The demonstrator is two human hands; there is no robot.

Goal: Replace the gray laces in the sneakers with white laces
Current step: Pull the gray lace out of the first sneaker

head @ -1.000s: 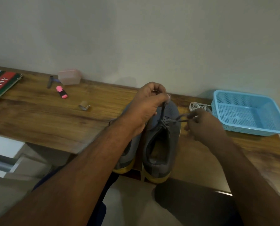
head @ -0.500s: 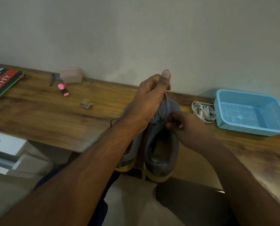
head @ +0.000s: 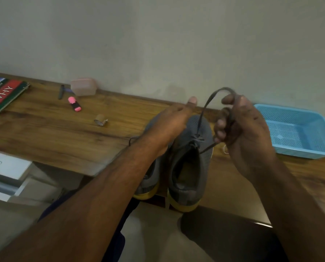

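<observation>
Risen right since a half-second back: right hand (head: pixel 241 127) gripping flat gray lace (head: pixel 208 103) above gray mesh sneaker (head: pixel 193 148); left hand (head: pixel 174 121) steadying toe, grip hidden. Unlacing underway; next, freeing remaining eyelets.

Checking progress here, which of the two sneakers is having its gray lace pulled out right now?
The right-hand sneaker: its gray lace loops up into the right hand. The left sneaker sits mostly under the left hand.

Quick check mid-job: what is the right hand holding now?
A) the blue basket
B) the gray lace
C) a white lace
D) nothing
B: the right hand has its fingers curled round the gray lace, which runs up in a loop from the eyelets of the right sneaker.
</observation>
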